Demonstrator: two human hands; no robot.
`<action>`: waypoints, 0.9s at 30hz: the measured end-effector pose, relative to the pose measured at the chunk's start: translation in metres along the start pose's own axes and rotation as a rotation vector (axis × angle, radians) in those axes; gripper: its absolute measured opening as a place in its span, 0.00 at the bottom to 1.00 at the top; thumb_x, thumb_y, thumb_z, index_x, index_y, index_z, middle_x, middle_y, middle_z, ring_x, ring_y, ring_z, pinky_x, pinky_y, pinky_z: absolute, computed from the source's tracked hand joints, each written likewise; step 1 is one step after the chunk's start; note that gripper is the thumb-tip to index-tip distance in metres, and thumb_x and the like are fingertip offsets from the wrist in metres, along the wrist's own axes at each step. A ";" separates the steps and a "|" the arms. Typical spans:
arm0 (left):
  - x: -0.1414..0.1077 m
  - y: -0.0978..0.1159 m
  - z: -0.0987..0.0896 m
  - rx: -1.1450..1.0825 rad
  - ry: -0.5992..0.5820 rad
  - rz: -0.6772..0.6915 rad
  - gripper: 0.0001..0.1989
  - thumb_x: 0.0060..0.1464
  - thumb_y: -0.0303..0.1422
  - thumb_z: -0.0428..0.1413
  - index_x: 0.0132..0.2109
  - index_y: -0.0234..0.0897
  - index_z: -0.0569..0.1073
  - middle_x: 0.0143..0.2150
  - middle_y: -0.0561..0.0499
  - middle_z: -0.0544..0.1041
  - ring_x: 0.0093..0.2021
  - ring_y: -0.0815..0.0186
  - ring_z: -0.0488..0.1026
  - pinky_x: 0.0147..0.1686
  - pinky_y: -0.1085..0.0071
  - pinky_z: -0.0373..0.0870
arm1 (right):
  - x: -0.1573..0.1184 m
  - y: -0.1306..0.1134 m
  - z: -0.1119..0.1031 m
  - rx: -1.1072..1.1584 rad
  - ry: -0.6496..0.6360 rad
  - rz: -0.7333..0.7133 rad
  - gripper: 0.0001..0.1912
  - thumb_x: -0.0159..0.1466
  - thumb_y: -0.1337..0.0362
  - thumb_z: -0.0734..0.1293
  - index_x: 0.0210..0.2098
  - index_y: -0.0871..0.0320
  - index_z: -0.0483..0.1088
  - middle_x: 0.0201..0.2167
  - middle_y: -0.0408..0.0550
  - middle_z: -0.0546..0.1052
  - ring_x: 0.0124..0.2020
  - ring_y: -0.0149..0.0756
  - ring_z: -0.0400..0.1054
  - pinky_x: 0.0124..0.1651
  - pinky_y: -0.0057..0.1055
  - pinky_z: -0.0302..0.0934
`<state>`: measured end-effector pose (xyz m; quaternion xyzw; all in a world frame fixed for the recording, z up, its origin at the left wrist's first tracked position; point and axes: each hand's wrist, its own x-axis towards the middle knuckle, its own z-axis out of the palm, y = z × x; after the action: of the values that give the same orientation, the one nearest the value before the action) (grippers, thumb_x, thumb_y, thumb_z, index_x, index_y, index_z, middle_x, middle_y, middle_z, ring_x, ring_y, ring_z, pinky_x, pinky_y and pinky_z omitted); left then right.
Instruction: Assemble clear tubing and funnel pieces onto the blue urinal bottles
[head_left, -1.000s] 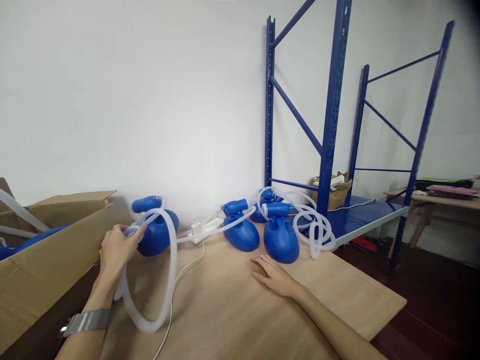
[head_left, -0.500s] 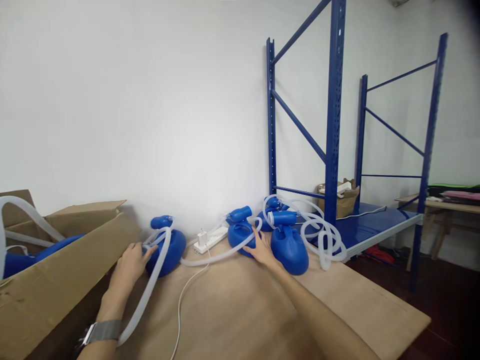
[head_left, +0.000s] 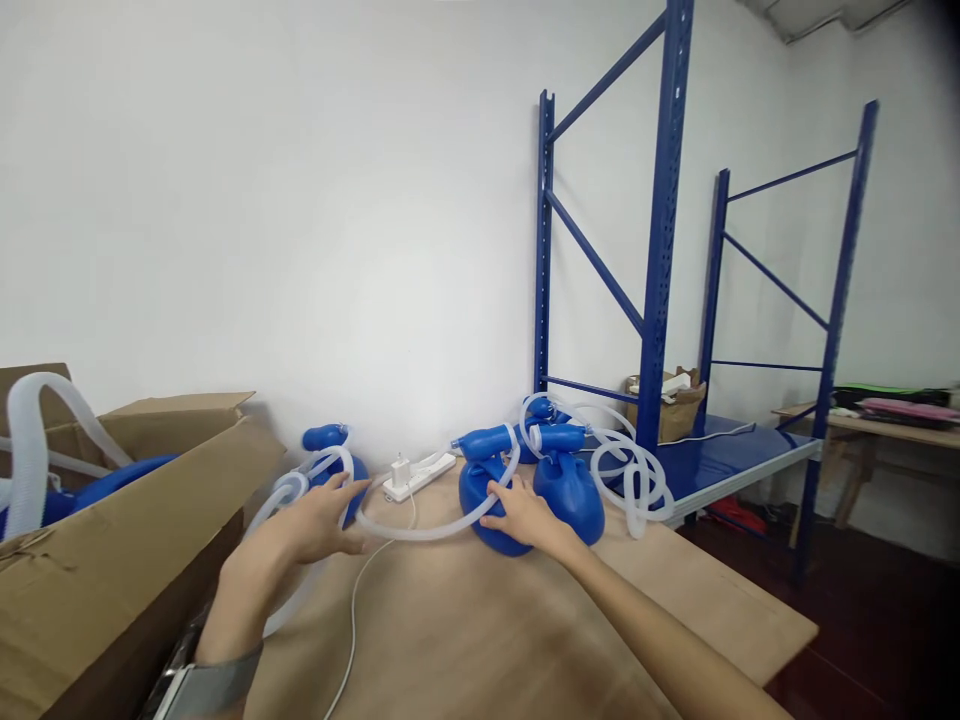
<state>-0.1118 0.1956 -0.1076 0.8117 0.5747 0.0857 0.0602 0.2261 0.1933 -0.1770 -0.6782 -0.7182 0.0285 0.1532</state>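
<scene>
My left hand (head_left: 319, 525) has its fingers apart and holds nothing. It hovers in front of the left blue jug (head_left: 358, 495), hiding much of it and of its looped translucent hose (head_left: 289, 490). Farther right, my right hand (head_left: 525, 515) grips the right side of the middle blue plastic jug (head_left: 480, 492), thumb and fingers spread over its body. A blue cylindrical spout (head_left: 486, 442) tops this jug, and a white translucent hose (head_left: 427, 533) curves from it leftward across the table. Close beside my right hand is another blue jug (head_left: 574, 495).
A cardboard box (head_left: 142, 550) with blue jugs and hoses stands at the left. A white power strip (head_left: 427, 478) and a cable (head_left: 354, 620) lie on the wooden table (head_left: 465, 630). Coiled hoses (head_left: 637, 480) sit at the right, by the blue metal rack (head_left: 652, 300).
My left hand has let go of the left jug's end and moved right, its fingers opening. The middle jug has turned and come slightly nearer under my right hand.
</scene>
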 end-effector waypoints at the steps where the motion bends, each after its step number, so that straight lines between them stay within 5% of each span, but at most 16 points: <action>1: 0.004 0.000 0.005 0.034 -0.044 -0.023 0.47 0.42 0.42 0.64 0.71 0.42 0.62 0.76 0.37 0.52 0.71 0.45 0.58 0.63 0.54 0.62 | -0.009 -0.003 -0.003 0.004 0.002 -0.026 0.24 0.63 0.51 0.70 0.56 0.50 0.69 0.54 0.61 0.68 0.58 0.61 0.63 0.53 0.50 0.63; 7: 0.026 -0.009 0.031 0.349 0.041 -0.189 0.34 0.45 0.23 0.58 0.62 0.35 0.73 0.76 0.33 0.47 0.75 0.38 0.44 0.65 0.34 0.50 | -0.060 -0.012 -0.009 0.039 0.028 -0.110 0.27 0.64 0.49 0.68 0.61 0.43 0.66 0.54 0.57 0.69 0.59 0.57 0.62 0.51 0.46 0.65; 13: 0.030 -0.030 0.046 0.412 0.302 -0.192 0.35 0.48 0.17 0.47 0.64 0.34 0.70 0.75 0.31 0.50 0.74 0.39 0.47 0.63 0.30 0.51 | -0.098 -0.009 -0.021 0.069 0.019 -0.058 0.27 0.64 0.48 0.68 0.61 0.43 0.66 0.54 0.56 0.73 0.60 0.58 0.63 0.52 0.49 0.64; 18: 0.033 -0.043 0.051 0.472 0.447 -0.139 0.31 0.53 0.16 0.44 0.61 0.34 0.73 0.73 0.29 0.55 0.73 0.38 0.51 0.63 0.29 0.52 | -0.115 -0.002 -0.021 0.162 0.155 -0.063 0.28 0.61 0.51 0.71 0.59 0.49 0.69 0.47 0.53 0.76 0.53 0.53 0.69 0.55 0.46 0.63; 22: 0.034 -0.030 0.043 0.473 0.540 -0.013 0.26 0.59 0.20 0.46 0.60 0.36 0.75 0.71 0.31 0.61 0.74 0.38 0.49 0.64 0.28 0.48 | -0.121 0.005 -0.002 0.289 0.290 0.048 0.24 0.61 0.50 0.70 0.53 0.52 0.71 0.39 0.50 0.76 0.44 0.49 0.72 0.48 0.43 0.66; 27: 0.021 -0.014 0.004 0.363 0.553 0.033 0.19 0.62 0.32 0.48 0.53 0.37 0.79 0.71 0.34 0.62 0.72 0.43 0.54 0.64 0.32 0.52 | -0.127 0.016 0.029 0.447 0.461 0.042 0.19 0.62 0.52 0.67 0.51 0.51 0.70 0.47 0.52 0.75 0.50 0.50 0.69 0.52 0.45 0.65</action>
<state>-0.1167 0.2196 -0.1124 0.7644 0.5617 0.2002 -0.2451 0.2386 0.0748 -0.2315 -0.6310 -0.6265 0.0343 0.4562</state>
